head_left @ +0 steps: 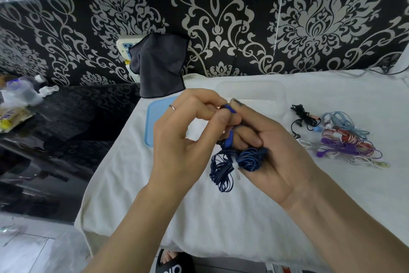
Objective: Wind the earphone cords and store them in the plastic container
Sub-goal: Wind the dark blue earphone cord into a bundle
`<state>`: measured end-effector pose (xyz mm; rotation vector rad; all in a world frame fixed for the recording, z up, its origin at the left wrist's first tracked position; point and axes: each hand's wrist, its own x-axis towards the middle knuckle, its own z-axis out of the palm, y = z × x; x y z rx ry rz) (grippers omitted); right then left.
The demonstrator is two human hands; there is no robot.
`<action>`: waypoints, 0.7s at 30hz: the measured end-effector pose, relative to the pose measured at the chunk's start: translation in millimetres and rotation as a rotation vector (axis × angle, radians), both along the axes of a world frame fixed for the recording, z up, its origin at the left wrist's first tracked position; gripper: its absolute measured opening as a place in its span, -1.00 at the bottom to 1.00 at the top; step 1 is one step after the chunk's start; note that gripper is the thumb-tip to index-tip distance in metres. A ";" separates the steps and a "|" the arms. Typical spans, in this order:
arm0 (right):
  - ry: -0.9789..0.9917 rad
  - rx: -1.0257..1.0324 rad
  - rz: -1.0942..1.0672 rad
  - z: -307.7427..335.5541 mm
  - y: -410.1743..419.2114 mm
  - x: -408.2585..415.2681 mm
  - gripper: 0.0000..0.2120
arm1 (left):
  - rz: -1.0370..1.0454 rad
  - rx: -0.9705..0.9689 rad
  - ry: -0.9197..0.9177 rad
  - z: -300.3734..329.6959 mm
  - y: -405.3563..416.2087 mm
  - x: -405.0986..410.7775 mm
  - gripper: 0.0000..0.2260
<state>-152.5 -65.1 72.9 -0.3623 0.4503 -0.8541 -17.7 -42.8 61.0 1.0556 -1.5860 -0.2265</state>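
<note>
**Blue cord bundled, end being tucked**

I see both hands raised over a white towel (pixel 221 217). My right hand (pixel 272 153) grips the blue cord (pixel 234 163), already wound into a loose bundle and cinched at its middle by a white tie (pixel 237 165). My left hand (pixel 183 137) meets it from above, thumb and fingers curled and pinching a blue earbud end (pixel 229 109) against the right fingertips. The clear container (pixel 274 93) sits on the towel just behind the hands, its light blue lid (pixel 155 117) beside it to the left. A tangled pile (pixel 340 140) of other earphones lies well apart to the right.

As I judge it, the step is securing the loose end. To do it well I would keep the right grip firm on the bundle so the loops do not spring open, tuck the end snugly, then lower the bundle into the container
</note>
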 end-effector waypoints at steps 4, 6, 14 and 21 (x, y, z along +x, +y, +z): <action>0.072 -0.034 -0.004 2.7 2.4 1.7 -0.69 | 0.012 0.056 0.181 3.3 1.0 -9.9 -0.74; 0.048 -0.036 -0.005 5.4 4.0 2.5 -0.66 | -0.011 0.055 0.214 4.6 1.1 -11.9 -0.77; -0.186 0.018 0.014 2.1 -0.6 3.7 -0.84 | -0.106 0.130 0.361 4.5 4.3 -16.2 -0.89; -0.225 0.019 0.016 -1.7 -2.5 4.8 -0.83 | -0.208 0.197 0.477 4.4 1.9 -15.9 -0.91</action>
